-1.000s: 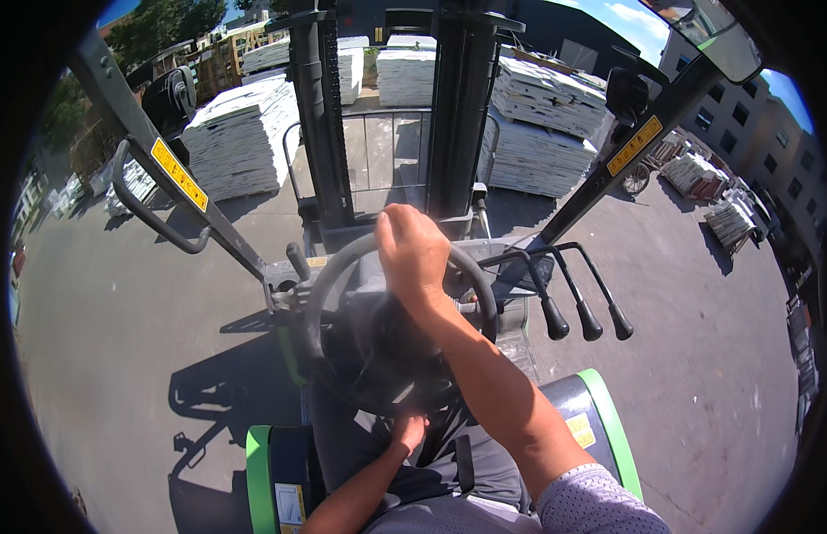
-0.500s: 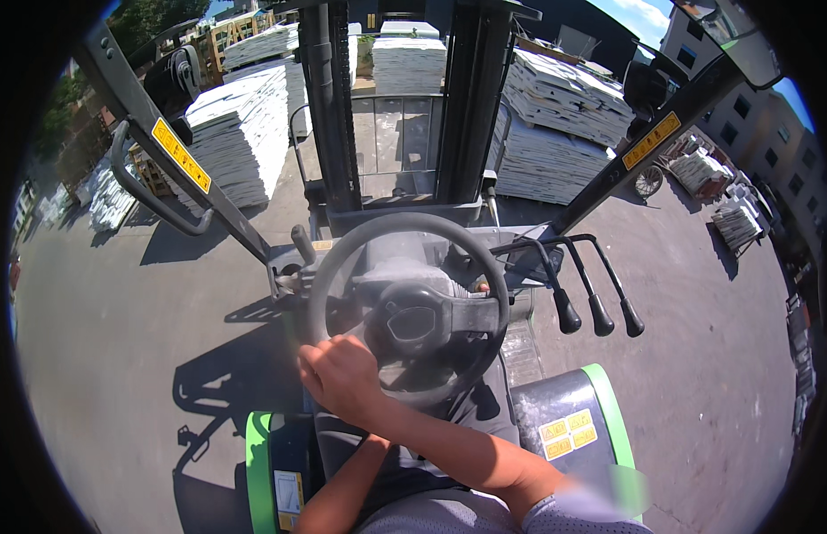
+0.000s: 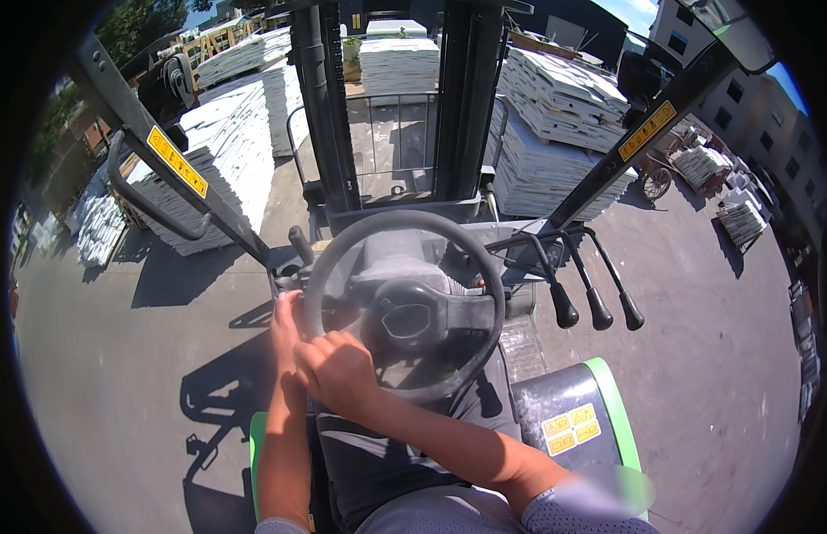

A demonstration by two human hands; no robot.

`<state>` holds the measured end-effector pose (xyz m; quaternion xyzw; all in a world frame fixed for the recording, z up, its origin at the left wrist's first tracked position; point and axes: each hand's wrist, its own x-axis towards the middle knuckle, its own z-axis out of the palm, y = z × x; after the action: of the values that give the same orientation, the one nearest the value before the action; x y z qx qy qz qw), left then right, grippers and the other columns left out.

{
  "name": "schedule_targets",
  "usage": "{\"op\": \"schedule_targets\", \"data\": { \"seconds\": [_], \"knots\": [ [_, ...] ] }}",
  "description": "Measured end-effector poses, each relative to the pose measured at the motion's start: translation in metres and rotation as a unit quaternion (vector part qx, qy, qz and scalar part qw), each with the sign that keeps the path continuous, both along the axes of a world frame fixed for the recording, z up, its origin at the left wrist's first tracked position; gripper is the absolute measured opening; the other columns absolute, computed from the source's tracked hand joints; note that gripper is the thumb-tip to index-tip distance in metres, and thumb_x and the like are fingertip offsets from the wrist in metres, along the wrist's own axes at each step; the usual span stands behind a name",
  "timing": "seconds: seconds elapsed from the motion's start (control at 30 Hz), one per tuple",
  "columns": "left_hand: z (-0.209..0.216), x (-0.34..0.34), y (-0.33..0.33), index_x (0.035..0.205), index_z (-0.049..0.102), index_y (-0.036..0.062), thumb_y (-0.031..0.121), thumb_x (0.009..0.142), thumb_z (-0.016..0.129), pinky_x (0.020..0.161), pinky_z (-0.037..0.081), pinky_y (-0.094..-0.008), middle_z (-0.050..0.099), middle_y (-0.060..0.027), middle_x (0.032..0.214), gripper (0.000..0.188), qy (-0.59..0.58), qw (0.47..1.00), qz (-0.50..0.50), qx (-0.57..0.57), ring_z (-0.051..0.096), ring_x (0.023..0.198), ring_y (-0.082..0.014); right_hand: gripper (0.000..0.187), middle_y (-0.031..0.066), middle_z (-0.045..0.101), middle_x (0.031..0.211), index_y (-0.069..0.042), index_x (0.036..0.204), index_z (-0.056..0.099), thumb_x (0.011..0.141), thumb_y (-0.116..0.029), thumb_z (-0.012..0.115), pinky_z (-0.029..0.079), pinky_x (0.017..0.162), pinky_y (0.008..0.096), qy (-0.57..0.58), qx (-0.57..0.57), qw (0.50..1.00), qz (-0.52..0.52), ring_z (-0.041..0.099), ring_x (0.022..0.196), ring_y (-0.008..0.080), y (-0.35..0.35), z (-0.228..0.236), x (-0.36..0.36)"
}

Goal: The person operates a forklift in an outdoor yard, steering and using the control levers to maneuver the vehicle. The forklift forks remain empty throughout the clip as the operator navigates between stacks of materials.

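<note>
In front of me is the dark steering wheel [image 3: 471, 311] of a forklift, dusty around its hub. My right hand [image 3: 336, 369] reaches across my lap and is closed at the lower left of the rim; what lies under its fingers is hidden. Just left of the rim, my left hand [image 3: 287, 322] is raised with its fingers stretched out, pointing forward. Ahead of its fingertips stands a short dark lever [image 3: 300, 242] beside the column. Whether the left hand touches the rim cannot be made out.
Three black-knobbed levers [image 3: 596, 307] stand right of the wheel. Beyond the mast [image 3: 324, 116] and its load guard [image 3: 395, 142], white slab stacks stand left [image 3: 222, 147] and right [image 3: 547, 165], with another stack [image 3: 398, 67] straight ahead. A cart [image 3: 658, 178] is at far right.
My left hand has come up from below my right forearm to the wheel's left side, fingers extended. My right hand stays on the wheel. The slab stacks ahead appear nearer.
</note>
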<state>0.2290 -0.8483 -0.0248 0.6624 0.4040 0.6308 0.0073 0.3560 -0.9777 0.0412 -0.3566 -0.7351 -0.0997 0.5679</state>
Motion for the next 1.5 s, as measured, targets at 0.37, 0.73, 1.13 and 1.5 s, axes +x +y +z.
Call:
{"op": "schedule_targets", "data": {
  "seconds": [0.37, 0.73, 1.13, 1.5],
  "knots": [
    [0.038, 0.024, 0.008, 0.083, 0.062, -0.0003, 0.043, 0.105, 0.05, 0.063, 0.044, -0.0415, 0.057, -0.0153, 0.067, 0.05, -0.082, 0.97, -0.043, -0.225, 0.047, 0.064, -0.0234, 0.022, 0.0091, 0.067, 0.091, -0.004, 0.104, 0.069, 0.086, -0.015, 0.076, 0.052, 0.083, 0.0409, 0.049, -0.036, 0.996, 0.06, 0.065, 0.09, 0.0315, -0.017, 0.008, 0.028],
    [0.019, 0.037, 0.011, 0.085, 0.061, 0.0006, 0.027, 0.112, 0.048, 0.061, 0.043, -0.031, 0.055, 0.0008, 0.071, 0.04, -0.105, 0.979, -0.115, -0.129, 0.047, 0.066, -0.0113, 0.019, 0.0143, 0.07, 0.111, -0.001, 0.108, 0.068, 0.089, 0.003, 0.069, 0.052, 0.093, 0.0401, 0.16, 0.072, 0.908, -0.381, 0.066, 0.105, 0.0294, -0.108, -0.03, 0.304],
    [-0.001, 0.022, 0.029, 0.09, 0.06, -0.0023, 0.036, 0.111, 0.046, 0.065, 0.044, -0.0404, 0.054, -0.0128, 0.069, 0.046, -0.011, 0.995, -0.056, -0.081, 0.045, 0.065, -0.025, 0.029, 0.0098, 0.07, 0.083, 0.001, 0.109, 0.07, 0.106, -0.021, 0.052, 0.052, 0.062, 0.029, 0.283, -0.023, 0.904, -0.32, 0.069, 0.067, 0.0142, -0.024, -0.02, 0.402],
    [0.001, 0.022, 0.027, 0.097, 0.069, -0.0012, 0.038, 0.108, 0.05, 0.07, 0.049, -0.0409, 0.066, -0.0148, 0.075, 0.045, -0.063, 0.989, -0.068, -0.118, 0.055, 0.068, -0.0271, 0.034, 0.0128, 0.07, 0.066, -0.004, 0.107, 0.073, 0.104, -0.029, 0.05, 0.054, 0.066, 0.038, 0.268, -0.056, 0.885, -0.376, 0.071, 0.061, 0.025, -0.017, 0.01, 0.394]
  ]
}}
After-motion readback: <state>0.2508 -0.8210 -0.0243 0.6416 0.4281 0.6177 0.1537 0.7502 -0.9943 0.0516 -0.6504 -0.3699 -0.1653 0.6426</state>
